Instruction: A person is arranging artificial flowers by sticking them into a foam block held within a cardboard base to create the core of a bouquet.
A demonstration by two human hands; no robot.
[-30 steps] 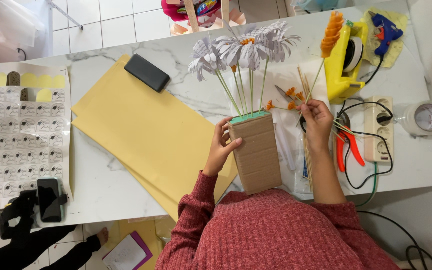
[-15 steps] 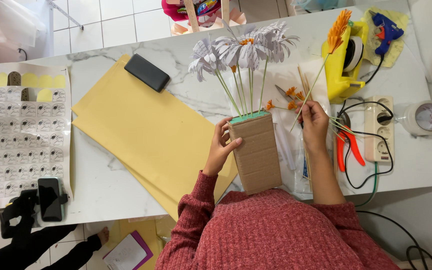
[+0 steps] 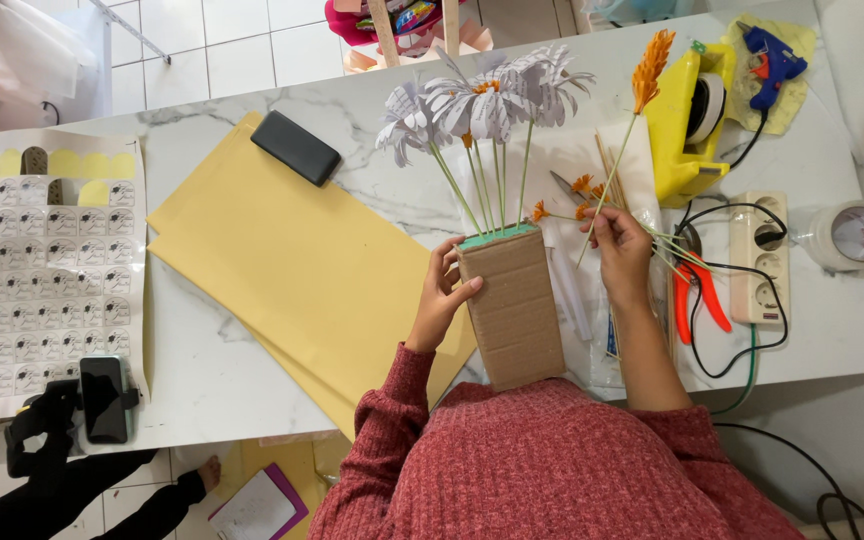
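Head view: left hand grips the cardboard box at desk centre; right hand pinches an orange flower stem at 3 o'clock of it. Risk: the thin stem could bend, or the box tip, if pushed hard among the paper flowers.

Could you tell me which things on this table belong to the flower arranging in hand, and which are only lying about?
In hand:
left hand steadying the cardboard box
right hand holding the orange flower stem
white paper flowers standing in the box

Lying about:
yellow paper sheets
black phone
blue glue gun
tape roll
orange-handled pliers
power strip
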